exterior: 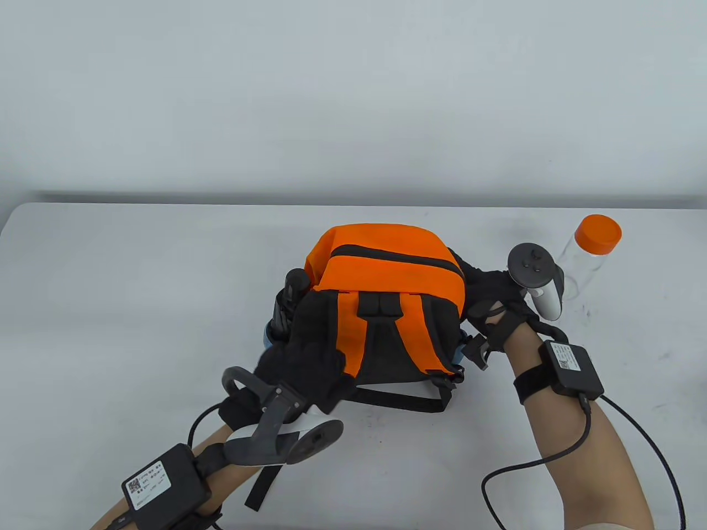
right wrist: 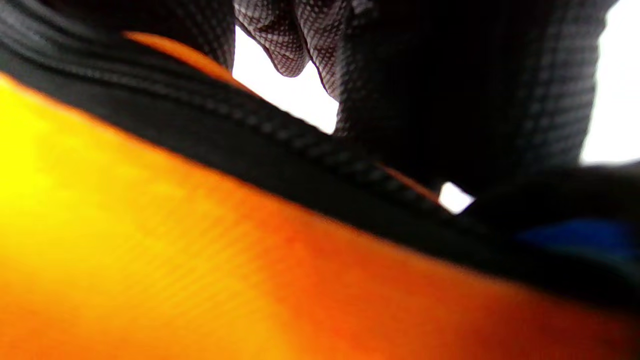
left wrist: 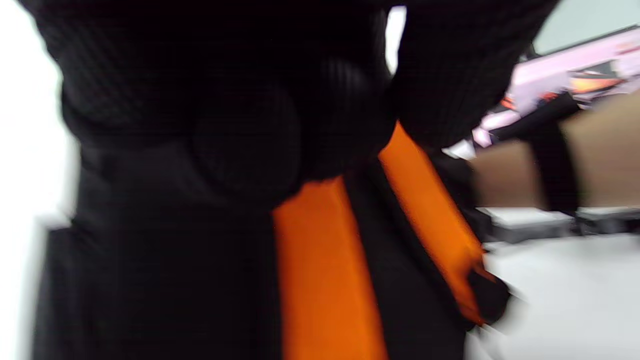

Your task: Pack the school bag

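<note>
Both hands on orange-black backpack [exterior: 386, 309]: left hand [exterior: 301, 367] grips its left side, right hand [exterior: 491, 301] its right; clear orange-capped bottle [exterior: 588, 251] just beyond right hand.

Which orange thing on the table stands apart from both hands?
The orange cap on the clear bottle, at the table's far right. The orange backpack has a hand on either side.

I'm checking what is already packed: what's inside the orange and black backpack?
Its contents are hidden: the backpack has its top zipper closed. Only a dark object shows in its side pocket.
</note>
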The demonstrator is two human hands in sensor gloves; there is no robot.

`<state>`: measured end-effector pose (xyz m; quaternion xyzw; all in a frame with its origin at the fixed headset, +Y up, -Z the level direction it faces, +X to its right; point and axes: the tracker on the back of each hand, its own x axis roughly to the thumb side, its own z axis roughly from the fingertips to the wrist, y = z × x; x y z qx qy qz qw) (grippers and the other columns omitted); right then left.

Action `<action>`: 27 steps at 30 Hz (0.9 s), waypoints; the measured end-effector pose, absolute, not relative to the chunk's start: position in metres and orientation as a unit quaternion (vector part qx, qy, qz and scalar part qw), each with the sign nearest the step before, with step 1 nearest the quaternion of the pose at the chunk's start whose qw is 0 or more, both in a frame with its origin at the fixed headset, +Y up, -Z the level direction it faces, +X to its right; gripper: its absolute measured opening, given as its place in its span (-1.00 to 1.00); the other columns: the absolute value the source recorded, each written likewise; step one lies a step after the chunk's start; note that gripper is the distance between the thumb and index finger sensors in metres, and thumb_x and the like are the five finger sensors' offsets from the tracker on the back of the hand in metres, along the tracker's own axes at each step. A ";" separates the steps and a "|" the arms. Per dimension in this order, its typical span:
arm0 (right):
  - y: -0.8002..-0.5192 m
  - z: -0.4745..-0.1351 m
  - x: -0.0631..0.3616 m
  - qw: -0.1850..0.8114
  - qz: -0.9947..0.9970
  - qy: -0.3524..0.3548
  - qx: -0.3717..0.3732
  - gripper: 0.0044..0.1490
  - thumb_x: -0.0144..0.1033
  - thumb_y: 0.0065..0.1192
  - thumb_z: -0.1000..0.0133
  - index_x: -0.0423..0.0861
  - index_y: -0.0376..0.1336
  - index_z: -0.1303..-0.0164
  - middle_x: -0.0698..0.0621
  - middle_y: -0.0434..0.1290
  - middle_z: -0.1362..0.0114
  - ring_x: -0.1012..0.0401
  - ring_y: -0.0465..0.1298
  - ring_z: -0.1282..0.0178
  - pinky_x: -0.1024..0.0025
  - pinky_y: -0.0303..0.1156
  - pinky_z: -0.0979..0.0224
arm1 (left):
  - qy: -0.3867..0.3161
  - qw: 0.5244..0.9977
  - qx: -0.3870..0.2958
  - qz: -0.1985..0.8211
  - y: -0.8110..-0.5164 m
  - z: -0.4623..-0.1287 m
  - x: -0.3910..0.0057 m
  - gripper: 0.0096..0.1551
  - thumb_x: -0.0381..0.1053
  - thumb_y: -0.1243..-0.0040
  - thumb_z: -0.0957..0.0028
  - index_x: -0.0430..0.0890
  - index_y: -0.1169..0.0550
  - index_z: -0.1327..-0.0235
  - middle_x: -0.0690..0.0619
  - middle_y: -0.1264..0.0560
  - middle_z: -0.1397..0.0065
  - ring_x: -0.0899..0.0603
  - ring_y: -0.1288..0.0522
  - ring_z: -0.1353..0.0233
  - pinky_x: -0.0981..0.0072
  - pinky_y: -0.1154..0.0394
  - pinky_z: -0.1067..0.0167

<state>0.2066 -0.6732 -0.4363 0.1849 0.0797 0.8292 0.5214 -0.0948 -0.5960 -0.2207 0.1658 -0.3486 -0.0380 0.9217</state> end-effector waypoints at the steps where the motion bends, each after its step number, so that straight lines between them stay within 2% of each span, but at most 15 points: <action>1: -0.674 -0.438 0.204 0.516 0.827 0.096 0.199 0.07 -0.09 0.44 0.17 -0.25 0.10 -0.51 -0.39 0.30 -0.52 -0.01 0.78 0.26 0.11 0.75 0.27 | -0.358 0.924 0.134 -0.012 -0.608 -0.223 -0.090 -0.42 0.25 -0.28 -0.18 -0.15 -0.72 -0.18 -0.05 -0.82 -0.04 -0.21 -0.85 0.06 0.00 -0.82 0.06; 3: -0.674 -0.438 0.197 0.513 0.819 0.123 0.225 0.14 -0.06 0.49 0.24 -0.22 0.09 -0.51 -0.36 0.30 -0.53 -0.01 0.76 0.26 0.09 0.73 0.25 | -0.389 0.917 0.085 0.024 -0.625 -0.233 -0.080 -0.22 0.23 -0.24 -0.21 -0.28 -0.57 -0.49 -0.24 -0.72 -0.33 -0.34 -0.82 -0.16 -0.15 -0.77 -0.10; 5: -0.673 -0.435 0.187 0.498 0.817 0.148 0.250 0.21 -0.04 0.55 0.32 -0.22 0.11 -0.50 -0.36 0.32 -0.52 0.02 0.77 0.30 0.10 0.74 0.26 | -0.377 0.923 0.038 0.068 -0.642 -0.252 -0.072 -0.04 0.24 -0.20 -0.22 -0.39 -0.35 -0.65 -0.35 -0.56 -0.49 -0.42 -0.73 -0.34 -0.26 -0.71 -0.21; 8: -0.670 -0.429 0.182 0.480 0.831 0.140 0.244 0.17 -0.03 0.57 0.36 -0.25 0.21 -0.44 -0.30 0.54 -0.39 0.07 0.79 0.38 0.13 0.76 0.32 | -0.354 0.921 0.039 0.160 -0.644 -0.273 -0.073 -0.15 0.16 -0.15 -0.26 -0.41 -0.40 -0.59 -0.34 -0.60 -0.41 -0.44 -0.72 -0.32 -0.38 -0.65 -0.25; 10: -0.669 -0.426 0.174 0.467 0.833 0.147 0.258 0.13 -0.03 0.59 0.37 -0.27 0.29 -0.39 -0.28 0.65 -0.25 0.12 0.78 0.45 0.14 0.76 0.35 | -0.350 0.916 0.002 0.198 -0.646 -0.284 -0.072 -0.05 0.23 -0.16 -0.25 -0.46 -0.35 -0.60 -0.42 -0.54 -0.46 -0.51 -0.65 -0.40 -0.50 -0.56 -0.32; 13: -0.663 -0.423 0.167 0.442 0.844 0.138 0.269 -0.04 -0.06 0.55 0.34 -0.28 0.44 -0.24 -0.27 0.70 -0.15 0.12 0.78 0.49 0.12 0.76 0.37 | -0.358 0.910 -0.005 0.208 -0.648 -0.290 -0.074 0.22 0.42 -0.18 -0.14 -0.56 -0.29 -0.60 -0.52 -0.47 -0.51 -0.59 -0.59 -0.44 -0.61 -0.51 -0.33; 16: -0.657 -0.419 0.162 0.411 0.858 0.128 0.280 -0.21 -0.04 0.54 0.33 -0.27 0.57 0.00 -0.29 0.73 -0.08 0.13 0.78 0.51 0.11 0.77 0.38 | -0.359 0.905 -0.019 0.229 -0.652 -0.297 -0.079 0.38 0.52 -0.17 -0.07 -0.61 -0.23 -0.62 -0.57 -0.41 -0.56 -0.64 -0.54 -0.48 -0.66 -0.47 -0.33; 20: -0.648 -0.413 0.151 0.365 0.880 0.094 0.290 -0.31 -0.05 0.47 0.28 -0.28 0.60 0.14 -0.33 0.74 -0.02 0.13 0.80 0.52 0.12 0.78 0.38 | -0.353 0.906 -0.044 0.230 -0.649 -0.311 -0.079 0.55 0.63 -0.11 -0.02 -0.71 -0.19 -0.56 -0.64 -0.36 -0.56 -0.70 -0.49 -0.51 -0.66 -0.47 -0.35; 23: -0.645 -0.407 0.144 0.349 0.888 0.067 0.292 -0.33 -0.09 0.44 0.24 -0.33 0.60 0.17 -0.38 0.74 0.01 0.13 0.81 0.52 0.11 0.79 0.38 | -0.334 0.911 -0.034 0.240 -0.649 -0.326 -0.083 0.55 0.64 -0.10 -0.02 -0.70 -0.20 -0.57 -0.64 -0.36 -0.56 -0.71 -0.49 -0.50 -0.65 -0.48 -0.34; 27: -0.644 -0.401 0.136 0.345 0.894 0.042 0.284 -0.32 -0.12 0.40 0.21 -0.40 0.58 0.17 -0.43 0.73 0.03 0.14 0.82 0.54 0.11 0.79 0.39 | -0.316 0.915 -0.031 0.248 -0.646 -0.349 -0.089 0.36 0.54 -0.08 -0.09 -0.63 -0.30 -0.55 -0.59 -0.45 -0.52 -0.68 -0.54 -0.45 -0.66 -0.48 -0.32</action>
